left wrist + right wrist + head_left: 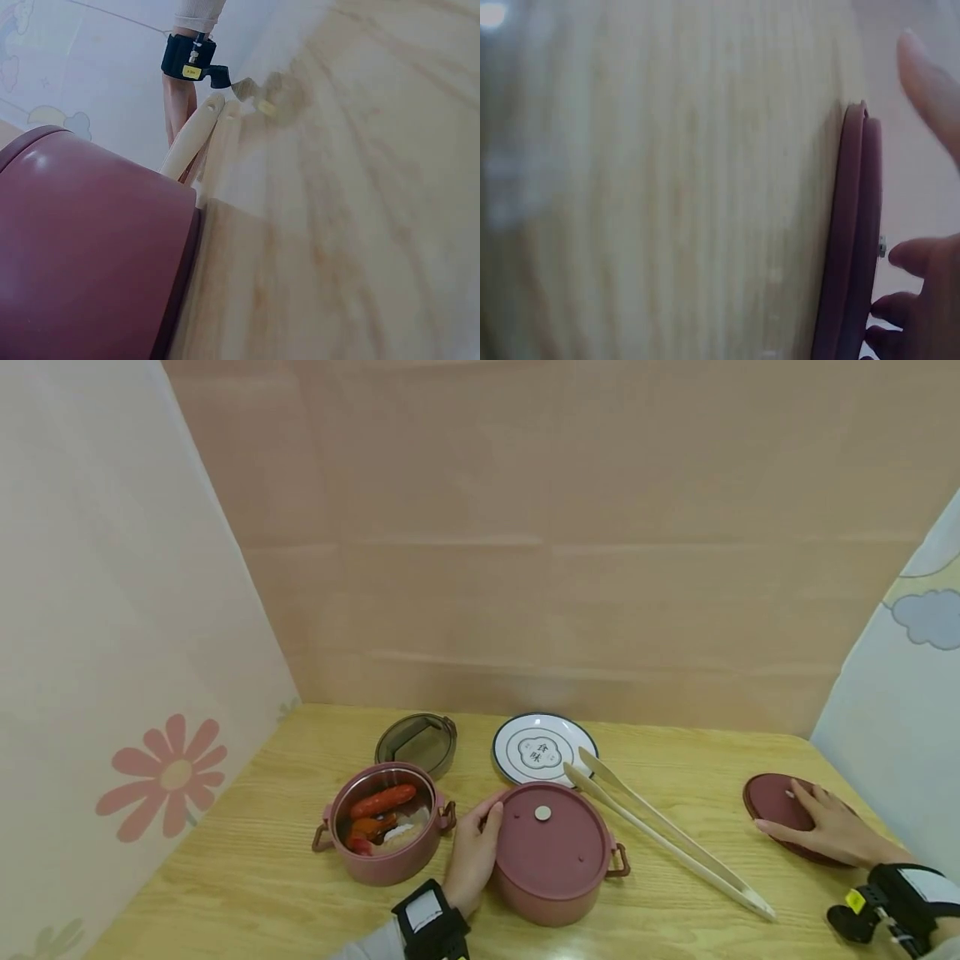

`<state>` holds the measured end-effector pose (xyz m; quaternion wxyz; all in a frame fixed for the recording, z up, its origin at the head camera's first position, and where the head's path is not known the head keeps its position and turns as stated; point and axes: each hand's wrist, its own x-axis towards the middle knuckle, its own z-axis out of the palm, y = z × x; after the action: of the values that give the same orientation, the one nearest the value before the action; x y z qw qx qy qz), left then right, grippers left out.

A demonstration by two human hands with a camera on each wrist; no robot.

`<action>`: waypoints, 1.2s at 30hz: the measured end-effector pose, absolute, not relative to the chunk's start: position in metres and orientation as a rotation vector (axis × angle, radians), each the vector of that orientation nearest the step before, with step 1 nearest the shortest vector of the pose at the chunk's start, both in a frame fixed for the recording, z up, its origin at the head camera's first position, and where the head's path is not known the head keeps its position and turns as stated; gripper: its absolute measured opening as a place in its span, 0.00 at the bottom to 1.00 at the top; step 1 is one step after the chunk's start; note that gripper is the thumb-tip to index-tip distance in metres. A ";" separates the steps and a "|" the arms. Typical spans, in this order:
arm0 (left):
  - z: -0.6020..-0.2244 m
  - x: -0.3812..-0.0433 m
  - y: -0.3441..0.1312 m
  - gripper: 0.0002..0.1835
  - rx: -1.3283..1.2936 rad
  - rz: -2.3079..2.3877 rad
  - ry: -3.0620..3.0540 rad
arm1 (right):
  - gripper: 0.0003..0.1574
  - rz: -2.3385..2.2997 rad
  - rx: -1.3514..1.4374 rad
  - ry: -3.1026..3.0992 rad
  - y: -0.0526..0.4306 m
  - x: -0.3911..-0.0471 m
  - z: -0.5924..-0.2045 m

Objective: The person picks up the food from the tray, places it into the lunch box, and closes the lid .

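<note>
My left hand grips the left side of a dusty-red pot with its lid on; the handle on that side is hidden behind the hand. Over at the right, my right hand is spread above a round dark-red lid lying flat on the table. In the right wrist view its fingers are close to the lid's small knob, while the thumb stands apart from the lid. The pot's side fills the lower left of the left wrist view.
An uncovered pot holds a sausage and other food pieces. Behind it lies a brownish see-through lid. A white plate sits behind the lidded pot, with long pale tongs leaning over its edge.
</note>
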<state>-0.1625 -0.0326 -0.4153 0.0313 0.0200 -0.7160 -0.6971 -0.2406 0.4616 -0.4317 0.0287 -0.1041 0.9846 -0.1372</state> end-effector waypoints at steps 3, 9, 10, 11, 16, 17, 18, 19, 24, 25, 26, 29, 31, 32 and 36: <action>-0.415 -0.162 -0.033 0.24 0.051 -2.155 -2.204 | 0.64 -0.357 -0.366 3.076 0.463 -0.240 -0.436; -0.415 -0.162 -0.033 0.25 0.015 -2.173 -2.200 | 0.62 -0.310 -0.406 3.088 0.461 -0.240 -0.433; -0.415 -0.162 -0.033 0.25 0.013 -2.179 -2.197 | 0.61 -0.297 -0.415 3.087 0.460 -0.241 -0.432; -0.415 -0.162 -0.033 0.25 0.010 -2.180 -2.196 | 0.60 -0.278 -0.422 3.084 0.458 -0.240 -0.430; -0.414 -0.162 -0.033 0.25 0.006 -2.179 -2.197 | 0.57 -0.155 -0.470 3.053 0.450 -0.238 -0.421; -0.414 -0.162 -0.033 0.25 0.007 -2.178 -2.198 | 0.57 -0.133 -0.472 3.045 0.448 -0.238 -0.419; -0.414 -0.162 -0.033 0.25 0.009 -2.178 -2.199 | 0.57 -0.115 -0.476 3.039 0.446 -0.237 -0.417; -0.414 -0.162 -0.033 0.25 0.009 -2.179 -2.199 | 0.56 -0.096 -0.477 3.035 0.445 -0.237 -0.415; -0.414 -0.161 -0.033 0.25 0.015 -2.180 -2.203 | 0.55 0.008 -0.486 3.037 0.437 -0.236 -0.405; -0.415 -0.161 -0.033 0.25 0.016 -2.179 -2.203 | 0.54 0.027 -0.494 3.040 0.435 -0.236 -0.404; -0.415 -0.162 -0.033 0.25 0.016 -2.180 -2.202 | 0.52 0.044 -0.503 3.047 0.434 -0.236 -0.402; -0.415 -0.161 -0.032 0.25 0.017 -2.177 -2.197 | 0.45 0.063 -0.517 3.044 0.429 -0.235 -0.397; -0.415 -0.161 -0.032 0.25 0.012 -2.179 -2.195 | 0.40 0.056 -0.525 3.043 0.427 -0.233 -0.395; -0.415 -0.161 -0.032 0.25 0.011 -2.180 -2.193 | 0.38 0.062 -0.530 3.040 0.426 -0.232 -0.394; -0.415 -0.161 -0.033 0.25 0.008 -2.187 -2.190 | 0.28 0.026 -0.528 3.069 0.421 -0.229 -0.389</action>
<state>-0.1611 -0.0334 -0.4149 0.0232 0.0025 -0.7074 -0.7064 -0.2292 0.4214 -0.3890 0.0137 -0.1697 0.9854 0.0082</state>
